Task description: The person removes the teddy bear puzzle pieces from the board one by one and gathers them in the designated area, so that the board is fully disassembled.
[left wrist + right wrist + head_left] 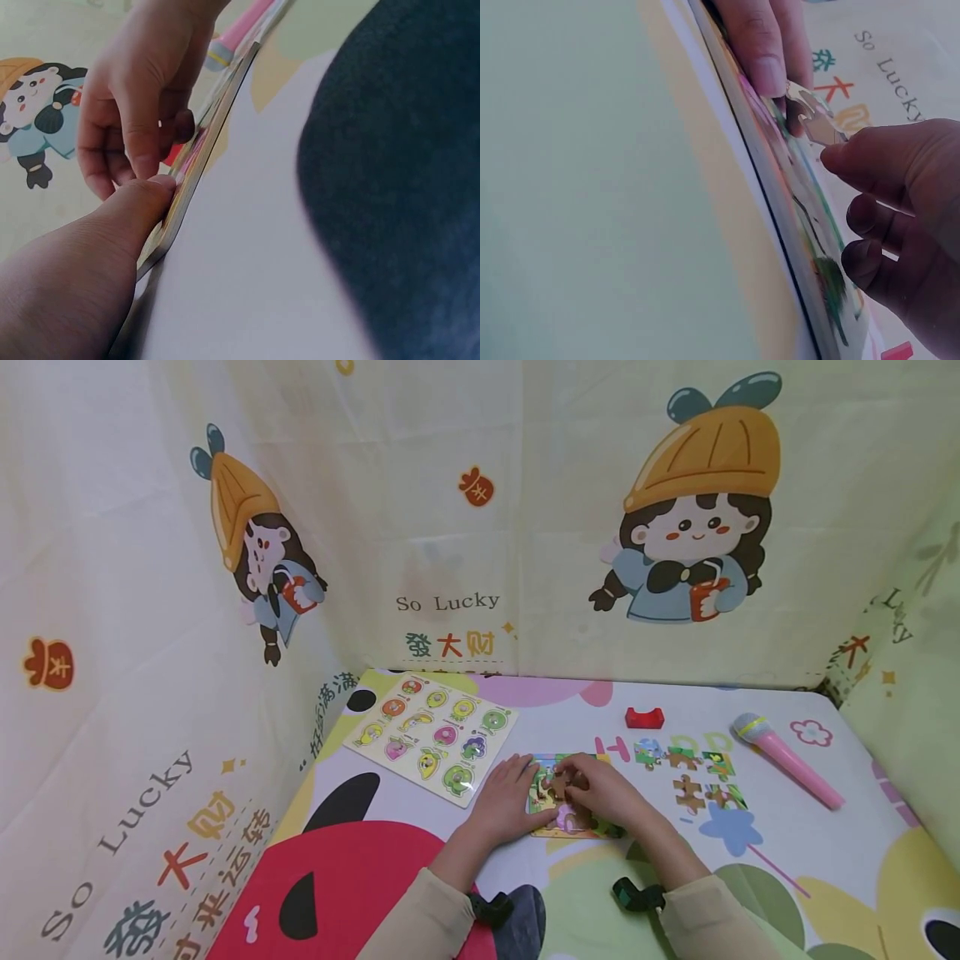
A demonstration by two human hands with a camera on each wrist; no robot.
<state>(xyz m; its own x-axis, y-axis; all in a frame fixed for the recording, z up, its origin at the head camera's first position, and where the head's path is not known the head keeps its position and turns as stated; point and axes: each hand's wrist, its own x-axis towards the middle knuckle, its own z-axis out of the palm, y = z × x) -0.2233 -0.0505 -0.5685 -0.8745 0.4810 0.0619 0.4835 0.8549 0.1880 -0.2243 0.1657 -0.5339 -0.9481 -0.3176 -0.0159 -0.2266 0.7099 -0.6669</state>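
Note:
A colourful jigsaw puzzle board [573, 833] lies on the table in front of me. My left hand [504, 802] rests over its left side with the fingers extended, and the thumb [142, 206] touches the board near its edge. Over the board, my right hand [606, 789] pinches a puzzle piece [821, 129] between thumb and fingers. In the right wrist view the piece is tilted above the board, close to the left hand's fingertips. Both hands hide part of the picture. Several loose puzzle pieces [688, 790] lie right of the board.
A fruit sticker sheet or board [431, 739] lies at the back left. Behind the loose pieces sits a small red block-like object [645, 718]. A pink toy microphone [795, 767] lies at the right. Printed curtains [555, 643] hang around the patterned table.

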